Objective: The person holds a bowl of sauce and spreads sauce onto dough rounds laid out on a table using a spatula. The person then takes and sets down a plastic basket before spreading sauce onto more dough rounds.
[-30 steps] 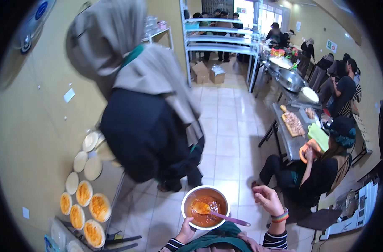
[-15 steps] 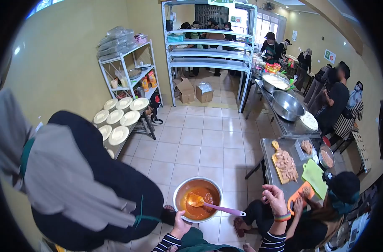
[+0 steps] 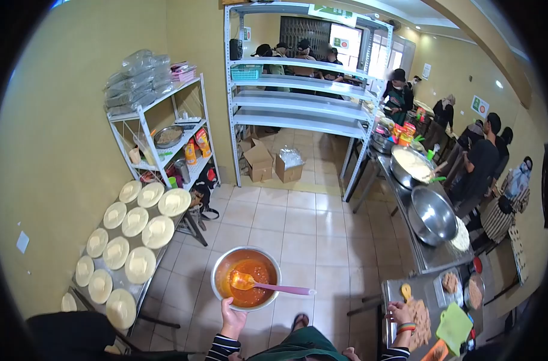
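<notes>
A metal bowl (image 3: pixel 250 253) of orange-red sauce (image 3: pixel 254 297) is in front of me, above the tiled floor. My left hand (image 3: pixel 232 316) is closed on its near rim. A spatula (image 3: pixel 290 289) with a pink-purple handle rests in the bowl, its head in the sauce and its handle over the right rim; neither hand touches it. My right hand (image 3: pixel 399 314), with a rainbow band at the wrist, is held out to the right with loosely bent fingers apart and nothing in them. It overlaps the view of raw meat pieces (image 3: pixel 420 328) on a yellow cutting board (image 3: pixel 406 292).
At left, a table (image 3: pixel 165 240) bears several pale dough rounds (image 3: pixel 140 265). White shelves (image 3: pixel 298 99) stand ahead, cardboard boxes (image 3: pixel 259 162) on the floor behind them. At right, a table carries a large metal bowl (image 3: pixel 431 215) and green cutting board (image 3: pixel 454 325). People (image 3: pixel 482 159) stand farther back.
My view has moved forward and turned. The person at left has mostly left view, uncovering more dough rounds. The bowl stays in my left hand; my right hand is lower and farther out.
</notes>
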Demonstrator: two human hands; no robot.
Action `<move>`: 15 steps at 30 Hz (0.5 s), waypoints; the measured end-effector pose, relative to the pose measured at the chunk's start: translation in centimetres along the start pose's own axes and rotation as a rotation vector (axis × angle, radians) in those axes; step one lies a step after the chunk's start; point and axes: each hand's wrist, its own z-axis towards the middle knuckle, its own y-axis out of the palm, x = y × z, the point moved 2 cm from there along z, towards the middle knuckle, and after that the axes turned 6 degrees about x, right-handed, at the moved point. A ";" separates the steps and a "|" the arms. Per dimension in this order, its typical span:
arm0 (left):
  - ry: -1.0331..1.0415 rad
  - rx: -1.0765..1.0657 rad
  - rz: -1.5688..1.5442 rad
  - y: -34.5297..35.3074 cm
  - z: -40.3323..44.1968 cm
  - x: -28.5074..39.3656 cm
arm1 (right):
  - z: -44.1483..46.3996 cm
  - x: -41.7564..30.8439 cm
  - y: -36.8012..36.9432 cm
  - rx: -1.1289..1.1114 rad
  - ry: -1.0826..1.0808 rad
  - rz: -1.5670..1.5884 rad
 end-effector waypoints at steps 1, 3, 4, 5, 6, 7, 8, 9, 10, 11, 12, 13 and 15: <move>0.044 0.011 0.001 1.0 2.3 0.4 | 3.2 -1.9 0.9 0.004 -0.051 -0.002; 0.082 0.008 -0.010 1.8 7.3 0.1 | 8.8 -9.0 4.5 0.019 -0.163 -0.036; 0.116 -0.026 -0.091 2.9 8.7 0.6 | 11.5 -12.1 6.8 0.007 -0.237 -0.044; 0.166 -0.080 -0.177 4.9 10.9 1.4 | 15.2 -16.2 9.5 -0.004 -0.334 -0.039; 0.217 -0.044 -0.171 6.6 12.3 2.0 | 20.0 -20.3 12.5 -0.035 -0.528 -0.127; 0.230 -0.027 -0.176 7.0 14.5 2.2 | 23.1 -23.7 15.4 -0.069 -0.698 -0.232; 0.188 0.002 -0.194 6.6 16.3 2.0 | 26.3 -26.7 18.7 -0.146 -0.697 -0.165; 0.164 0.008 -0.216 6.9 18.8 2.5 | 29.2 -31.6 23.1 -0.219 -0.716 -0.081; 0.169 0.090 -0.185 7.3 20.6 2.9 | 33.5 -35.2 27.3 -0.186 -0.879 -0.213; 0.189 0.109 -0.194 8.0 22.2 3.5 | 32.7 -40.6 31.0 -0.183 -0.897 -0.315; 0.232 0.144 -0.197 8.6 24.0 4.2 | 33.7 -44.9 35.3 -0.196 -1.019 -0.276; 0.270 0.183 -0.200 9.2 25.7 4.8 | 35.2 -48.4 39.4 -0.208 -1.136 -0.237; 0.276 0.212 -0.233 11.2 28.9 6.5 | 38.0 -55.5 47.3 -0.243 -1.182 -0.259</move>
